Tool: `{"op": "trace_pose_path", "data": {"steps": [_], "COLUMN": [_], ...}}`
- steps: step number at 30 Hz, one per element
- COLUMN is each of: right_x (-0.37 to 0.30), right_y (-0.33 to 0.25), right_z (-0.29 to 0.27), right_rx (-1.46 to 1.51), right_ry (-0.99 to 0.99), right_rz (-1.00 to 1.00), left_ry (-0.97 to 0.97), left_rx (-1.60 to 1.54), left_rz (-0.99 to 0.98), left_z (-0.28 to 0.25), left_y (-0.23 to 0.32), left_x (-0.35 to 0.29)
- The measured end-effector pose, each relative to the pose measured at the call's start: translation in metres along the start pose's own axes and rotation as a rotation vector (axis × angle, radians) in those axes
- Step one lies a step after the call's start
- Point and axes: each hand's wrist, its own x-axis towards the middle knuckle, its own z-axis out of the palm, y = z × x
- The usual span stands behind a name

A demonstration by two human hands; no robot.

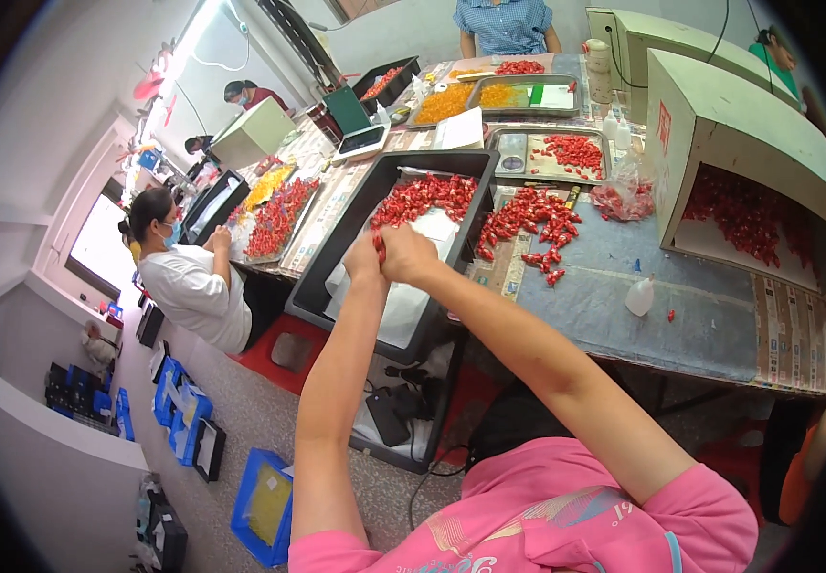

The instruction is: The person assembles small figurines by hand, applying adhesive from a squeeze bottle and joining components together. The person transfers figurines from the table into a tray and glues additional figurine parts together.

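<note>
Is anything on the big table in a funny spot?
Maybe one thing: a little red piece lies alone beside the small white bottle. It looks odd because the loose red pile is farther left.

We hold a small, glossy red piece (381,247), mostly hidden in our grip, above a black tray (481,196), while many similar red pieces (427,198) lie loosely heaped at odd angles toward its far end
</note>
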Motion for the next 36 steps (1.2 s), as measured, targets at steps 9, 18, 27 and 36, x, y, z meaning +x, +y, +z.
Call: {"op": "trace_pose_path", "data": {"steps": [9, 18, 27, 36], "right_x": [0.008, 0.006, -0.069, -0.117], "right_y": [0.014, 0.014, 0.078, 0.198], "right_z": [0.04, 0.034, -0.084, -0.11], "right_rx": [-0.095, -0.249, -0.03, -0.391], "right_ry": [-0.488, -0.578, 0.223, 0.071], "right_rz": [0.141, -0.082, -0.261, 0.247], "left_ry": [-0.34, -0.378, -0.399, -0.645], "left_rx": [0.295, 0.7, 1.046, 0.753], "left_rz": [-0.668, -0.506, 0.082, 0.845], "left_z": [-0.045, -0.053, -0.046, 0.059], "left_y": [-0.018, 0.013, 0.037, -0.074], "left_x": [0.012, -0.02, -0.078, -0.192]}}
